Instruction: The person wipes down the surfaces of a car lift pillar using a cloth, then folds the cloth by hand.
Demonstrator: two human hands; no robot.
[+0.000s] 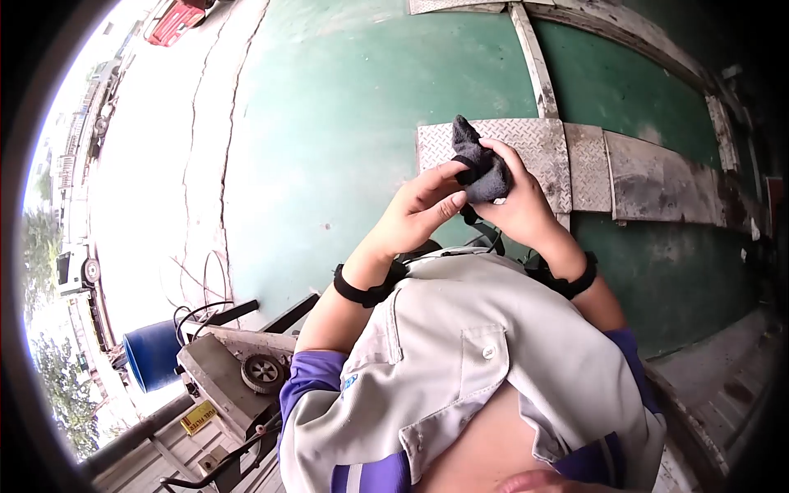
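A bundled dark grey fuzzy cloth (491, 181) is held up in front of my chest, one end pointing upward. I cannot tell whether it is a glove or a rag. My right hand (526, 205) wraps round its right side, with the thumb side against the lower part. From the left, my left hand (415, 212) grips it, index finger at its middle and thumb at its lower edge. A small white spot shows low on the cloth by my right palm. Black bands (362, 289) circle both wrists.
Beyond my hands lies a green floor (353, 107) with patterned metal plates (526, 135) and raised metal strips. At lower left stand a machine with a small wheel (262, 374) and a blue barrel (152, 358). Loose cables curl nearby. Parked vehicles show at far left.
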